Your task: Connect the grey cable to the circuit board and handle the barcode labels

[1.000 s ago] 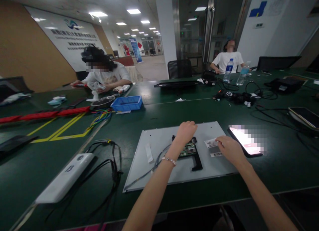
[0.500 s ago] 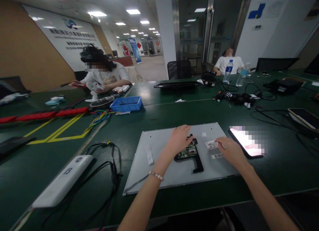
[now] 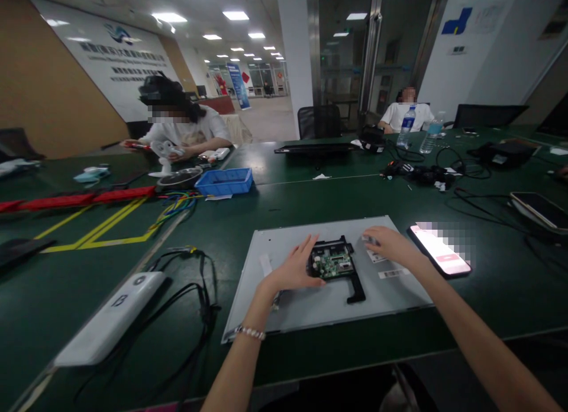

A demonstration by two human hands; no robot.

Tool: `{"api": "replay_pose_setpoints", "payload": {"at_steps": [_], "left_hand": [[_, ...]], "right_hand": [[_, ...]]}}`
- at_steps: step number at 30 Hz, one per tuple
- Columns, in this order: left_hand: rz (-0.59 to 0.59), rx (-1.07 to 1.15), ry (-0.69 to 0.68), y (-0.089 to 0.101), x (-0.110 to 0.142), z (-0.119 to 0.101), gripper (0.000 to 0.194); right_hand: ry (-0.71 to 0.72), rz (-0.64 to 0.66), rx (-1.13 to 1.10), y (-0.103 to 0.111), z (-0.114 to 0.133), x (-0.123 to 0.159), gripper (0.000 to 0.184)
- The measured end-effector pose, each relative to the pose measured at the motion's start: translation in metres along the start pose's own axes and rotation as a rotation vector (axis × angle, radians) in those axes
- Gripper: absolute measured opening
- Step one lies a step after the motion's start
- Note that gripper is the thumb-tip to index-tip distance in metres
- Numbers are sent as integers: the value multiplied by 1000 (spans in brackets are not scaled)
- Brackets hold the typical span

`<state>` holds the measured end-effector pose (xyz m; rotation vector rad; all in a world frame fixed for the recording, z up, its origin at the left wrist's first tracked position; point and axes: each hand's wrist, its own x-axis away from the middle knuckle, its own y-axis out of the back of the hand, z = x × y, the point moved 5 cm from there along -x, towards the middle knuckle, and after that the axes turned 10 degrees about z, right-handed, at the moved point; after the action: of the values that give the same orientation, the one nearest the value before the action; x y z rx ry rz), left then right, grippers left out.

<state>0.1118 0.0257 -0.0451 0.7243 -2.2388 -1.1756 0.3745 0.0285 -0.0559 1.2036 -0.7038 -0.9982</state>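
A flat grey panel (image 3: 310, 316), like the back of a display, lies on the table in front of me. On its middle sits a black bracket (image 3: 356, 289) around a green circuit board (image 3: 332, 265). My left hand (image 3: 293, 271) is at the bracket's left side, thumb and fingers spread apart, overlapping its edge. My right hand (image 3: 393, 245) hovers low over the panel's upper right, its fingers curled together beside a white label (image 3: 376, 257); whatever is under the fingertips is hidden. A barcode strip (image 3: 394, 273) lies below that hand.
A lit phone (image 3: 439, 249) lies right of the panel. To the left are a white power strip-like box (image 3: 113, 317) and black cables (image 3: 203, 299). A blue bin (image 3: 225, 181), a dark flat screen (image 3: 315, 150) and bottles (image 3: 407, 128) stand farther back. A person (image 3: 186, 128) works across the table.
My left hand has moved left and down, off the circuit board, uncovering it. My right hand has shifted up and left, away from the white label's corner toward the panel's upper area.
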Motion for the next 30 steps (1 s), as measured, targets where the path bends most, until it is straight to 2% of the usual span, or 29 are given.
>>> {"api": "replay_pose_setpoints", "payload": {"at_steps": [7, 12, 17, 21, 24, 30], "left_hand": [[-42, 13, -3, -4, 0, 3, 111], [-51, 16, 5, -6, 0, 5, 109], [-52, 30, -8, -8, -1, 8, 108], [-45, 64, -14, -9, -2, 9, 108], [-43, 77, -12, -9, -2, 10, 109], [-48, 70, -23, -9, -2, 11, 110]], "right_hand": [[-19, -2, 17, -1, -4, -7, 22], [-83, -7, -20, 0, -12, -3, 31], [-149, -55, -48, -7, -3, 27, 48], [-109, 11, -37, -26, 16, 59, 58], [-95, 36, -35, -34, 21, 76, 58], [-144, 21, -57, -28, 16, 84, 57]]}}
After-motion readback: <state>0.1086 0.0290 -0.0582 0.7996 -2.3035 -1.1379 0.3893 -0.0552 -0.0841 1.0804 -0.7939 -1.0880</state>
